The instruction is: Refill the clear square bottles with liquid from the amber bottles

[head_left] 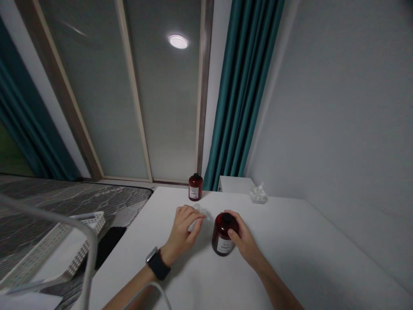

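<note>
Nearest, a thin white cord [149, 291] is curving in front of the left forearm, and a black-strapped watch [157, 263] is sitting on the wrist. On the white desk [290, 258], the left hand [183, 229] is curling its fingers down around a small clear piece [196, 217]. The fingers partly hide it, so I cannot tell whether they are pinching it or only touching it. Just to the right, the right hand [242, 239] is cupping the top of a dark red bottle [222, 241], with its fingers wrapping near the black cap. With the hold this high, the heavy-looking bottle could swing or tip if the fingers slip. The clear piece is hard to see against the white surface, so a fumble could send it rolling unnoticed toward the desk's left edge and the bed [64, 202], where a white perforated tray [75, 245] is lying. Farther off, a second dark red bottle [195, 187] is standing close to the far edge, where a careless reach could knock it over. To the far right, a clear wrapped object [258, 195] is resting.
</note>
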The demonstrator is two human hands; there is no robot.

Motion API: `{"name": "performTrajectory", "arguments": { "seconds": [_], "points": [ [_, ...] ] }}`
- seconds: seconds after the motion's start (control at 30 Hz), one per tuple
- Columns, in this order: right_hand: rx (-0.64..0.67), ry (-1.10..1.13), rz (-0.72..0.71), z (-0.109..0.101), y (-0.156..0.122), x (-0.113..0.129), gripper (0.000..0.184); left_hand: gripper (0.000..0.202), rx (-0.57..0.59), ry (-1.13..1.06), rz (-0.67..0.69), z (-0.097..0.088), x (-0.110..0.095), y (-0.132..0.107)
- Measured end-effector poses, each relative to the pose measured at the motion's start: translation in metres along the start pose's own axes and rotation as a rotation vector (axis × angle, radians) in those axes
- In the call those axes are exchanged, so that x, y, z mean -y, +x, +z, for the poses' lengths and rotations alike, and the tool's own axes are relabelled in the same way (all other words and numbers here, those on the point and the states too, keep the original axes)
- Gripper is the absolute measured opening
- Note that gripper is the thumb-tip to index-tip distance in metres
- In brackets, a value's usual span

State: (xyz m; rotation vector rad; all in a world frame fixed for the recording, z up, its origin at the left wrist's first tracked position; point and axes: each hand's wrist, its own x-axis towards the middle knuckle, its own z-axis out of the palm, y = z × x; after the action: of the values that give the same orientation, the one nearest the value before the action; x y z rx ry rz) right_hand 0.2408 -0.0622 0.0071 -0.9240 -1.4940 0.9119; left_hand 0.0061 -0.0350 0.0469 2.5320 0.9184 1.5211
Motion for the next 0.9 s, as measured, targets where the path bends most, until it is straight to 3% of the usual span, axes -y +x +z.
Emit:
{"name": "performTrajectory", "arguments": {
  "seconds": [0.17, 0.3, 0.47, 0.7, 0.9],
  "points": [
    [-0.003, 0.123, 0.054, -0.004, -0.003, -0.016, 0.049, 0.02, 0.215, -0.185, -0.068, 0.018, -0.016, 0.038],
    [-0.025, 0.267, 0.104, -0.004, -0.004, -0.033, 0.053, 0.024, 0.349, -0.208, -0.063, 0.029, -0.028, 0.048],
    [0.024, 0.243, 0.094, -0.006, -0.003, -0.027, 0.055, 0.027, 0.318, -0.282, -0.163, 0.037, -0.034, 0.038],
    [0.158, 0.264, 0.115, -0.014, -0.001, -0.004, 0.052, 0.016, 0.273, -0.325, -0.225, 0.039, -0.04, 0.036],
    [0.184, 0.215, 0.069, -0.012, 0.003, 0.008, 0.049, 0.003, 0.181, -0.307, -0.314, 0.044, -0.045, 0.034]
  ]
}}
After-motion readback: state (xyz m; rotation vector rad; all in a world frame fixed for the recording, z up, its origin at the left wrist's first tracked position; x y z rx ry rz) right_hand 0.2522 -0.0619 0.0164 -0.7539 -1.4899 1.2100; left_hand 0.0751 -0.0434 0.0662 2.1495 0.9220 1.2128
